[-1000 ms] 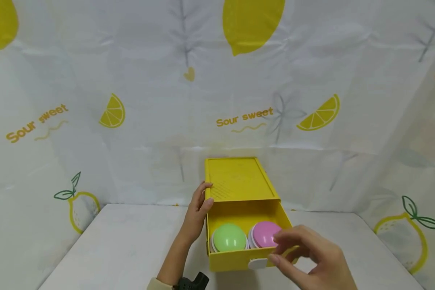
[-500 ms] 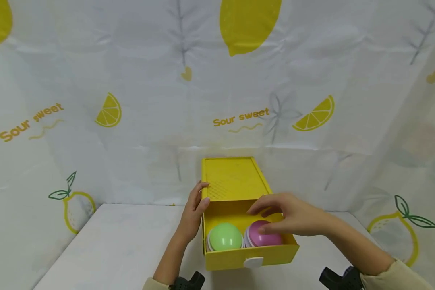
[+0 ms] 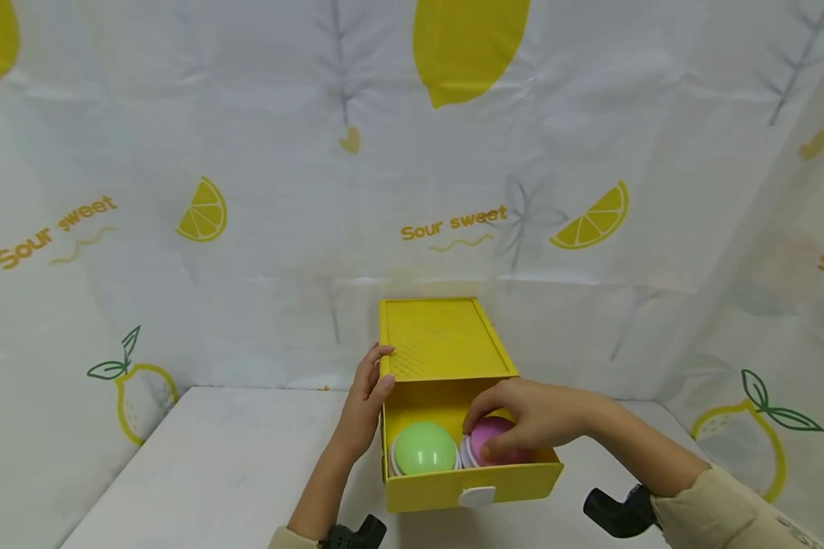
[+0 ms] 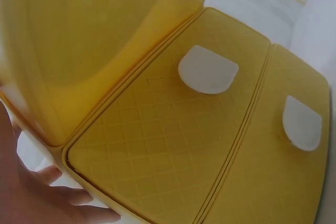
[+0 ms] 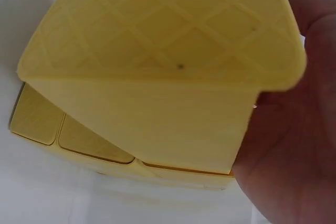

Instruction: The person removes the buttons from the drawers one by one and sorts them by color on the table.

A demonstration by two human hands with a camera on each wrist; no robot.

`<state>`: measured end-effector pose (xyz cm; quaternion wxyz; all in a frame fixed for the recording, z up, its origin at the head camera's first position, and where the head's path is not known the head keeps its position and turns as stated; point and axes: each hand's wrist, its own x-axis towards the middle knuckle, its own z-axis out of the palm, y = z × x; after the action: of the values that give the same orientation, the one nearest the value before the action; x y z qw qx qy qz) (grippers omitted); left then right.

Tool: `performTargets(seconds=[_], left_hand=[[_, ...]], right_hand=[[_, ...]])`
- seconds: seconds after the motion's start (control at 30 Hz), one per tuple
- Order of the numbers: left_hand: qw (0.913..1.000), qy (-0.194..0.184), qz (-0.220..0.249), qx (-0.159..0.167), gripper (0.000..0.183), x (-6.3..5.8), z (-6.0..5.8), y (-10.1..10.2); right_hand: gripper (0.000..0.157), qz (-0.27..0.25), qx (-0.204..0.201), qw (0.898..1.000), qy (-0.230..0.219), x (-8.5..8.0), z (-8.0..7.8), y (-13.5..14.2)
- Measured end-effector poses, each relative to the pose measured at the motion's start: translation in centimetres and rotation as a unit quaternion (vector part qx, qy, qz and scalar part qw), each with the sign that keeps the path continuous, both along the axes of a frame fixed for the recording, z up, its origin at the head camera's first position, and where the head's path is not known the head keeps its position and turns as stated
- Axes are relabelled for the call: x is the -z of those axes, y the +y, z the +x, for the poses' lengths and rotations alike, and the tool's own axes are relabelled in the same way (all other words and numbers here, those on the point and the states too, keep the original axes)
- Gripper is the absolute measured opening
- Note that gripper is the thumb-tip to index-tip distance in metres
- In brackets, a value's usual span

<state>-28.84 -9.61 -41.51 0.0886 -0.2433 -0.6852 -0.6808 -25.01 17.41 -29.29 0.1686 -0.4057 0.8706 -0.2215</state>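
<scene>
A small yellow drawer cabinet (image 3: 446,335) stands on the white table with its top drawer (image 3: 474,488) pulled out. In that drawer a green dome-topped round piece (image 3: 426,450) and a pink dome-topped round piece (image 3: 489,438), both with white rims, sit side by side. My right hand (image 3: 535,415) reaches in from the right and grips the pink one between thumb and fingers; it partly covers it. My left hand (image 3: 364,404) rests against the cabinet's left side, fingers fairly straight. In the right wrist view, the drawer's front (image 5: 173,30) hides most of the grip.
Below the pulled-out drawer, the left wrist view shows two shut drawer fronts with white tabs (image 4: 208,70). A white tab (image 3: 477,497) also sits on the pulled-out drawer's front. A lemon-print sheet (image 3: 281,229) hangs behind the cabinet and at both sides.
My right hand has moved from in front of the drawer, over its right edge, and closed its fingers round the pink piece. The left hand has stayed on the cabinet.
</scene>
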Motion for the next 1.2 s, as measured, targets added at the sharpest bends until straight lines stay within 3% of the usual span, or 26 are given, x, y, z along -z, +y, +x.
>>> performTargets(seconds=[0.17,0.33,0.63,0.7,0.77,0.87,1.0,1.2], left_hand=[[0.9999,-0.001,-0.009,-0.007,0.044,0.0,0.0,-0.1],[0.9997,-0.001,-0.016,-0.016,0.043,0.0,-0.2,-0.1],[0.9994,0.006,-0.027,-0.022,0.044,-0.1,-0.4,-0.2],[0.9993,0.008,-0.029,-0.022,0.043,-0.1,-0.4,-0.2],[0.9992,0.012,-0.03,-0.023,0.043,-0.1,-0.4,-0.3],[0.9993,0.015,-0.027,-0.023,0.043,-0.1,-0.4,-0.4],[0.9994,0.014,-0.025,-0.02,0.043,-0.1,-0.4,-0.3],[0.9996,0.001,-0.022,-0.017,0.042,0.5,-0.2,0.0]], right_hand=[[0.019,-0.038,-0.009,0.999,0.015,-0.2,-0.2,0.3],[0.037,-0.07,-0.032,0.997,0.025,-0.6,-0.5,1.2],[0.043,-0.071,-0.038,0.996,-0.031,-0.6,-0.8,2.7],[0.043,-0.099,-0.042,0.994,-0.029,-0.3,-1.0,2.9],[0.043,-0.163,-0.032,0.986,-0.033,0.1,-1.2,3.2],[0.045,-0.295,-0.014,0.955,-0.038,1.0,-1.4,4.0],[0.046,-0.448,0.033,0.893,-0.04,2.6,-1.1,5.4],[0.043,-0.576,0.163,0.8,-0.052,6.1,-0.5,7.0]])
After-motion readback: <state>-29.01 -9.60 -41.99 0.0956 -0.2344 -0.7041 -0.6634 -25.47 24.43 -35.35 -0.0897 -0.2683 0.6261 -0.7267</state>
